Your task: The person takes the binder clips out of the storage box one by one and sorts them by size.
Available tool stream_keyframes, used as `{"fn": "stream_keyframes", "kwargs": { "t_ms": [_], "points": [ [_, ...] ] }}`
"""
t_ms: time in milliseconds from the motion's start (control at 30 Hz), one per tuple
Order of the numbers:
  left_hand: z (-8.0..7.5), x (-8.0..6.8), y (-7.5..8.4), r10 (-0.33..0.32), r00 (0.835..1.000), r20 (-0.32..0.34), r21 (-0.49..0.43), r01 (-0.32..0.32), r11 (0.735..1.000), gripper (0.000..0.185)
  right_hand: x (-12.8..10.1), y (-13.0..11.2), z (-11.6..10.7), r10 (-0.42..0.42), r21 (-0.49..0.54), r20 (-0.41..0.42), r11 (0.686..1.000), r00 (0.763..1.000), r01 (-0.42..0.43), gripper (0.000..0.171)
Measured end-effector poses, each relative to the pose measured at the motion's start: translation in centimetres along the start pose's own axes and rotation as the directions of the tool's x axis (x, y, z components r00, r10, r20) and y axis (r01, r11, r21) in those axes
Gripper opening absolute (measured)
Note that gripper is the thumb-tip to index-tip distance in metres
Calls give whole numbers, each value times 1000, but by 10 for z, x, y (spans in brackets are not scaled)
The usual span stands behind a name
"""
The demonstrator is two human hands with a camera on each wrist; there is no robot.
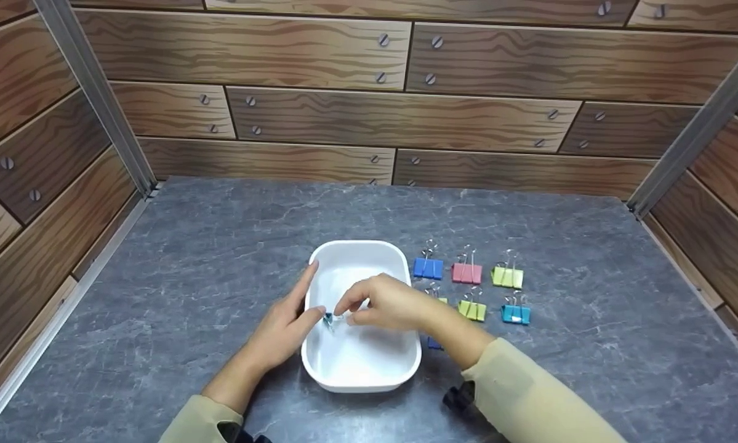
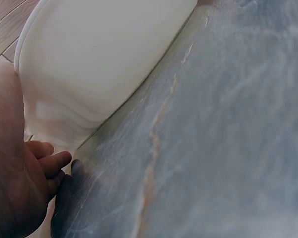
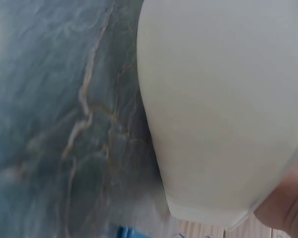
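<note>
A white tub [image 1: 361, 387] stands on the table. My left hand [image 1: 280, 332] holds its left side, thumb reaching over the rim and index finger lying along it. In the left wrist view, curled fingers [image 2: 54, 163] show beside the tub's outer wall. My right hand [image 1: 393, 304] reaches inside over the right rim, with thumb and index finger pinching the wire handle of a small dark teal binder clip [image 1: 327, 318]. That clip is close to the left inner wall, right by the left thumb. The right wrist view shows mostly the tub's outer wall [image 3: 218, 109].
Right of the tub, binder clips stand in rows: blue [image 1: 428, 269], pink [image 1: 467, 273] and yellow-green [image 1: 508, 277] behind, another yellow-green [image 1: 472, 311] and a teal one [image 1: 516, 314] nearer. My right forearm partly covers a blue clip [image 1: 434, 343]. Wood-patterned walls [image 1: 319, 111] enclose the table.
</note>
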State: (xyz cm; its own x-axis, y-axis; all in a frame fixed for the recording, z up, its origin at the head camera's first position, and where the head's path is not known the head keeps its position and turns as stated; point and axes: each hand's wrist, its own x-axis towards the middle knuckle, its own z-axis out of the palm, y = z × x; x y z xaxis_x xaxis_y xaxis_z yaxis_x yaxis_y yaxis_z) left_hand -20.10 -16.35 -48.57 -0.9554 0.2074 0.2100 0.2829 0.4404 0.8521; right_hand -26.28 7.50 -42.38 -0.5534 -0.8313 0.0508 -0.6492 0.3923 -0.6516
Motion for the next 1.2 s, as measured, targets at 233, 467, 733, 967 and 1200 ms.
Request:
{"fn": "stream_keyframes", "kwargs": {
  "t_ms": [233,467,733,967,1200],
  "points": [
    [-1,0,0,15,1000,-4,16,-15,1000,75,-1,-2,4,10,-86,-2,996,1000,-10,24],
    [-2,-1,0,11,1000,2,4,-11,1000,75,2,-5,8,27,-172,22,985,999,-23,26],
    [-2,-2,-2,8,1000,-5,6,-8,1000,75,4,-4,11,-6,-210,52,978,999,17,26],
    [0,-1,-1,1,1000,4,-17,-1,1000,74,3,-3,11,-79,-235,62,968,995,92,23],
    [0,0,-1,5,1000,8,-32,-5,999,74,2,-1,11,-57,-212,25,975,998,60,23]
  ]
}}
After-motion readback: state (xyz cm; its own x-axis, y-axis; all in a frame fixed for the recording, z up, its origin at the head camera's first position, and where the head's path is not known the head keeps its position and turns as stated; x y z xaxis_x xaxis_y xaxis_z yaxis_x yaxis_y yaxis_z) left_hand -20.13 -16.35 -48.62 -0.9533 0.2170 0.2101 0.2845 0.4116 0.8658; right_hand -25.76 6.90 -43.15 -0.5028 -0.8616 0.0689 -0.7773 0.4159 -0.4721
